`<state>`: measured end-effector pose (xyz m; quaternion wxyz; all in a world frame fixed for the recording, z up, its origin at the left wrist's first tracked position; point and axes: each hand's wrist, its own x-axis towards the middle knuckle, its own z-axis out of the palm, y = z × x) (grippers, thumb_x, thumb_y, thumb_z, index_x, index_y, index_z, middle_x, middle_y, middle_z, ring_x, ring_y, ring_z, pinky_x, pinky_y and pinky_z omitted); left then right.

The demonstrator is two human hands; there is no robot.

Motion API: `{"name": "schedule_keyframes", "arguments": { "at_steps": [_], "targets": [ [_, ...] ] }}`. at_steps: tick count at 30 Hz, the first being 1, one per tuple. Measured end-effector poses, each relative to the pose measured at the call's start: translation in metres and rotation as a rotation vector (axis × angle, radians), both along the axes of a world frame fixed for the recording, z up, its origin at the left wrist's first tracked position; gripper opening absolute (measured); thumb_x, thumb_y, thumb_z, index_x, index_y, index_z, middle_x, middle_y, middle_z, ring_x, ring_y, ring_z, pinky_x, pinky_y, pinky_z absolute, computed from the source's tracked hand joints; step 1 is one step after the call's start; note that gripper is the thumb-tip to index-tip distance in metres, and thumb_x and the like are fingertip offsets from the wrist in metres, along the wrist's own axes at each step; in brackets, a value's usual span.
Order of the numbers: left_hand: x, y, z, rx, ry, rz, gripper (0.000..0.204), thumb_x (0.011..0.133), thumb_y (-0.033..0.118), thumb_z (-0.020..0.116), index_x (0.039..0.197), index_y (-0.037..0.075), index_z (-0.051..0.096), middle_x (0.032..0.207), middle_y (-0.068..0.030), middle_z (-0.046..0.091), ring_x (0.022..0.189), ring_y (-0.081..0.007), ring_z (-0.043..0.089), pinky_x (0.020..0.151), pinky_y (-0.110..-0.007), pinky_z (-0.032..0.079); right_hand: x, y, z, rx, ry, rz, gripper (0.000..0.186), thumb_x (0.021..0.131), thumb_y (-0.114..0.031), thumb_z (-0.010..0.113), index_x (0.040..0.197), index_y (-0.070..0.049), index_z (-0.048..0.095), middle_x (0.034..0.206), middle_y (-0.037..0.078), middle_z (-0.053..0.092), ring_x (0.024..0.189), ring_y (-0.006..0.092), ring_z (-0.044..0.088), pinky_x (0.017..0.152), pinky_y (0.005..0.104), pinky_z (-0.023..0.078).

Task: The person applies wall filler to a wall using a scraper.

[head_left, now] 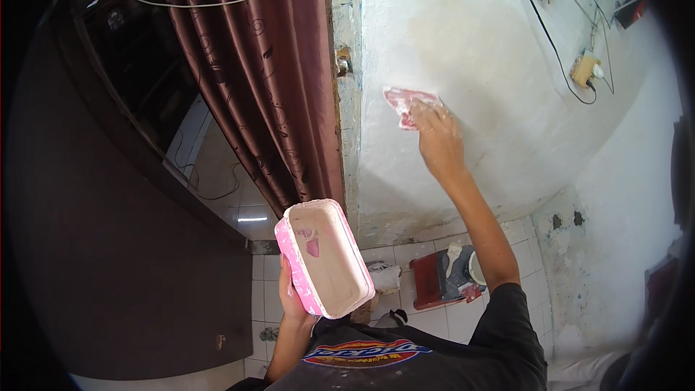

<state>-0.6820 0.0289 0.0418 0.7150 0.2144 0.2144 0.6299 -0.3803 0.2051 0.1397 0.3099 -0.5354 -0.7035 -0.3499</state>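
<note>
A flat reddish-pink sheet (pixel 405 98), smeared white, is against the white wall (pixel 478 43), held by the right hand (pixel 441 143), fingers bunched on it. The left hand's (pixel 292 298) fingers grip a white-flecked pink tub (pixel 337 264), rounded-rectangular, pale-coated inside.

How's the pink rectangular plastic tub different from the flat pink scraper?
The tub is deep and hollow; the scraper is thin. The tub looks bigger than the scraper. The left hand holds the tub; the right hand holds the scraper against the whitish wall. Both are pinkish with whitish smears.
</note>
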Motion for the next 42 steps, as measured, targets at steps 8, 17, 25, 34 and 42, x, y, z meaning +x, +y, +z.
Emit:
{"name": "schedule_keyframes", "arguments": {
  "at_steps": [8, 17, 25, 34, 42],
  "targets": [
    [-0.021, 0.011, -0.009, -0.051, -0.069, -0.086, 0.049, 0.102, 0.040, 0.036, 0.141, 0.011, 0.034, 0.135, -0.0119, 0.048, 0.121, -0.0274, 0.052, 0.101, -0.044, 0.043, -0.001, 0.028, 0.074, 0.310, 0.043, -0.129, 0.040, 0.084, 0.000, 0.050, 0.122, -0.007, 0.061, 0.118, 0.012, 0.064, 0.110, 0.0318, 0.057, 0.094, 0.0421, 0.046],
    [-0.019, 0.028, 0.012, -0.041, -0.027, 0.029, 0.053, 0.101, 0.044, 0.034, 0.140, 0.008, 0.038, 0.133, -0.0123, 0.051, 0.118, -0.0258, 0.054, 0.100, -0.041, 0.045, -0.076, -0.062, -0.064, -0.533, 1.457, 0.399, 0.026, 0.098, -0.009, 0.047, 0.121, -0.001, 0.058, 0.121, 0.010, 0.061, 0.116, 0.0197, 0.055, 0.097, 0.0349, 0.045],
    [0.006, 0.036, 0.013, -0.063, -0.032, 0.000, 0.058, 0.101, 0.049, 0.033, 0.139, 0.006, 0.037, 0.132, -0.0129, 0.051, 0.117, -0.0245, 0.055, 0.098, -0.040, 0.047, -0.121, -0.138, -0.087, -0.362, 1.951, 0.661, 0.031, 0.101, -0.011, 0.044, 0.129, 0.001, 0.046, 0.131, 0.011, 0.050, 0.120, 0.0160, 0.050, 0.106, 0.0359, 0.039],
    [0.043, 0.020, 0.025, -0.057, -0.035, -0.025, 0.062, 0.100, 0.051, 0.033, 0.141, 0.005, 0.035, 0.134, -0.0143, 0.049, 0.119, -0.0249, 0.054, 0.100, -0.040, 0.045, -0.074, -0.163, -0.118, -0.724, 1.455, 0.529, 0.033, 0.102, -0.021, 0.047, 0.105, 0.008, 0.063, 0.097, 0.005, 0.065, 0.085, 0.0079, 0.054, 0.077, 0.0223, 0.044],
    [0.092, 0.007, 0.030, -0.112, -0.026, 0.000, 0.066, 0.098, 0.056, 0.035, 0.142, 0.007, 0.032, 0.135, -0.0128, 0.049, 0.121, -0.0246, 0.053, 0.101, -0.041, 0.045, -0.027, -0.152, -0.093, -0.734, 1.028, 0.723, 0.038, 0.093, -0.007, 0.049, 0.130, 0.000, 0.053, 0.131, 0.018, 0.055, 0.122, 0.0331, 0.051, 0.103, 0.0383, 0.037]
  ]
}}
